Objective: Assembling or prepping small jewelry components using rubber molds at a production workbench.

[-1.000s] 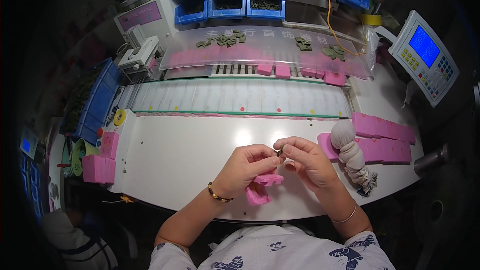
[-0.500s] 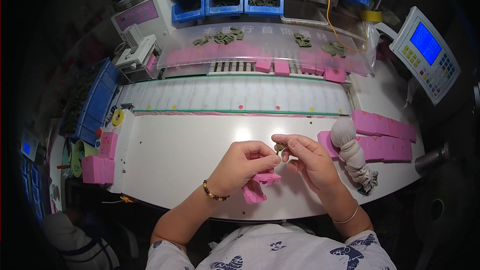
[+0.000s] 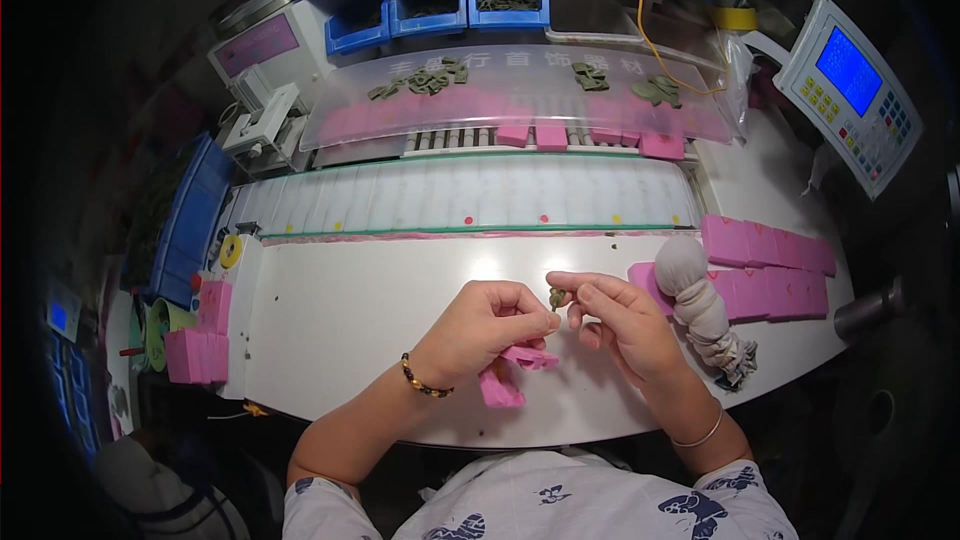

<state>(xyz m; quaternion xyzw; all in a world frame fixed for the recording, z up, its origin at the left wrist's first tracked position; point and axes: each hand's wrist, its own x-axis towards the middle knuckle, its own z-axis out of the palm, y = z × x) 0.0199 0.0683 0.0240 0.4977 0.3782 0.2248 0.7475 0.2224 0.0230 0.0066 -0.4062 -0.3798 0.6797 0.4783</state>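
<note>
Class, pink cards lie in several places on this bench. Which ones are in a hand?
The bent pink cards under the left hand, at the table's near edge. The other stacks lie untouched at the sides.

White worktable [image 3: 380, 330], blue bins [image 3: 430, 0] on rear shelf, dim surroundings, glare on tabletop.

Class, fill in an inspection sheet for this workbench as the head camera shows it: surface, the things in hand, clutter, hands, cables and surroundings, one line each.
Surface: white worktable, lit from above.
Things in hand: small dark green piece pinched between both hands; pink cards under the left hand.
Clutter: rows of pink cards at right, a white tied cloth bundle, a pink stack at left.
Hands: left hand and right hand meet at the green piece, fingers closed.
Cables: yellow cable over the clear cover.
Surroundings: blue bins, white conveyor strip, keypad console with a blue screen.
</note>
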